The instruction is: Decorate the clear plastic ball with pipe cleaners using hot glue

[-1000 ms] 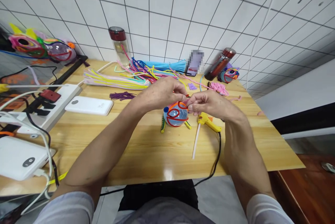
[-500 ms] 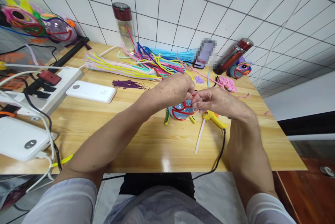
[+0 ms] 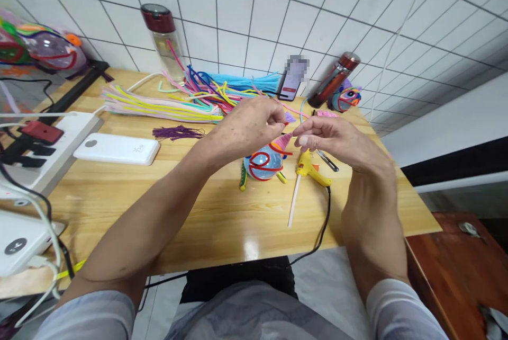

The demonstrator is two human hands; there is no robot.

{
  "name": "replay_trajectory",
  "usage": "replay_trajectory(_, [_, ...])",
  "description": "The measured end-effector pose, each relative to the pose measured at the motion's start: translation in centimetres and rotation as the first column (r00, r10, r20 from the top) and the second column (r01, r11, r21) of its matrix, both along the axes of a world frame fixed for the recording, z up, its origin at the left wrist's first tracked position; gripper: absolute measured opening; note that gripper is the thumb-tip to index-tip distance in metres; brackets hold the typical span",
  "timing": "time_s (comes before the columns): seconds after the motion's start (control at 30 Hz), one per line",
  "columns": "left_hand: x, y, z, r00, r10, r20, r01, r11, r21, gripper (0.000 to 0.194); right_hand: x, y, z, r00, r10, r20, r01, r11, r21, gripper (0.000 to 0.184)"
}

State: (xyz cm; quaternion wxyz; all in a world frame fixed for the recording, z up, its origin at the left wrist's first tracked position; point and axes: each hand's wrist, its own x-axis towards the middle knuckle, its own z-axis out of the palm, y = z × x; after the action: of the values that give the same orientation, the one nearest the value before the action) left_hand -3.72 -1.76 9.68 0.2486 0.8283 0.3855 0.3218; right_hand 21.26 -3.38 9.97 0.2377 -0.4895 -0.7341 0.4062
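Note:
A clear bluish ball (image 3: 256, 171) with red pipe-cleaner loops on its front sits on the table. At its upper right rises a pink cone (image 3: 283, 141). My left hand (image 3: 256, 124) hovers above and behind the ball, fingers pinched together around a short red pipe cleaner (image 3: 286, 124). My right hand (image 3: 331, 139) is beside the cone's tip, its thumb and fingers apart, with nothing visible between them. Pliers with green and yellow handles (image 3: 243, 177) lie partly hidden under the ball. To the right rests a yellow glue gun (image 3: 315, 171) with a white glue stick.
Bundled colourful pipe cleaners (image 3: 162, 107) lie at the back, near a glass bottle (image 3: 159, 38). A phone (image 3: 291, 83) and a red thermos (image 3: 333, 80) lean on the tiled wall. Purple tassels (image 3: 174, 132), a white power bank (image 3: 117, 149) and a power strip (image 3: 75, 136) are left.
My hands have come apart and lifted off the ball, which now shows more of its red loops and the pink cone. The view has shifted, so the table's contents appear further left.

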Motion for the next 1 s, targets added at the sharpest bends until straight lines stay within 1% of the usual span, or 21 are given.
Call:
replay_trajectory(0.07, [0.0,-0.2,0.3,0.999,-0.005,0.054,0.005,1.0,0.003,0.015,2.2,-0.6,-1.1,0.993,-0.118,0.025,0.116,0.992,0.058,0.041])
replay_trajectory(0.13, [0.0,-0.5,0.6,0.995,-0.01,0.1,0.01,1.0,-0.004,0.014,4.3,-1.5,-3.1,0.974,-0.192,0.122,0.182,0.979,0.09,0.037])
replay_trajectory(0.17, [0.1,-0.7,0.7,0.993,-0.012,0.12,0.013,1.0,-0.006,0.015,5.1,-2.0,-4.3,0.952,-0.232,0.2,0.213,0.971,0.109,0.032])
replay_trajectory(0.23, [0.3,-1.0,0.8,0.988,-0.019,0.156,0.02,1.0,-0.004,0.016,5.9,-3.1,-6.8,0.854,-0.319,0.41,0.256,0.945,0.202,0.026])
replay_trajectory(0.3, [0.5,-1.2,0.9,0.982,-0.033,0.184,0.033,0.999,0.007,0.016,5.8,-4.1,-8.8,0.722,-0.343,0.601,0.259,0.939,0.224,0.032])
replay_trajectory(0.33, [0.6,-1.3,0.8,0.979,-0.04,0.197,0.038,0.999,0.015,0.017,5.5,-4.4,-9.4,0.677,-0.327,0.659,0.254,0.945,0.207,0.038])
replay_trajectory(0.4, [0.8,-1.4,0.8,0.973,-0.05,0.225,0.045,0.999,0.026,0.017,4.8,-4.9,-10.1,0.611,-0.308,0.729,0.267,0.947,0.176,0.047])
replay_trajectory(0.5, [0.9,-1.6,0.8,0.961,-0.057,0.269,0.054,0.998,0.017,0.017,4.1,-5.0,-10.2,0.573,-0.317,0.756,0.312,0.937,0.156,0.051])
replay_trajectory(0.6, [0.9,-1.7,0.9,0.953,-0.06,0.298,0.062,0.998,0.001,0.019,3.9,-4.8,-10.0,0.57,-0.325,0.755,0.334,0.931,0.148,0.047])
replay_trajectory(0.7, [0.8,-1.8,1.0,0.947,-0.053,0.315,0.062,0.998,-0.021,0.018,4.1,-4.6,-10.3,0.567,-0.327,0.756,0.353,0.926,0.135,0.044])
replay_trajectory(0.8, [0.7,-1.9,1.0,0.944,-0.037,0.329,0.055,0.997,-0.045,0.018,4.7,-4.6,-10.4,0.583,-0.325,0.745,0.357,0.926,0.125,0.042])
replay_trajectory(0.83, [0.6,-1.9,1.1,0.942,-0.036,0.334,0.057,0.997,-0.052,0.018,5.1,-4.6,-10.4,0.601,-0.326,0.729,0.351,0.928,0.126,0.042])
replay_trajectory(0.87, [0.6,-1.9,1.1,0.939,-0.038,0.343,0.062,0.996,-0.061,0.018,5.4,-4.7,-10.2,0.642,-0.334,0.691,0.341,0.931,0.133,0.041])
replay_trajectory(0.9, [0.6,-1.9,1.1,0.934,-0.04,0.356,0.071,0.995,-0.075,0.017,5.8,-4.8,-9.9,0.704,-0.344,0.621,0.326,0.934,0.148,0.042])
replay_trajectory(0.97, [0.6,-1.9,1.3,0.918,-0.037,0.396,0.092,0.988,-0.121,0.015,6.4,-5.1,-9.1,0.847,-0.353,0.397,0.294,0.934,0.203,0.041])
replay_trajectory(1.0, [0.5,-1.9,1.4,0.905,-0.029,0.423,0.102,0.983,-0.152,0.014,6.5,-5.4,-8.7,0.898,-0.344,0.275,0.284,0.929,0.236,0.039])
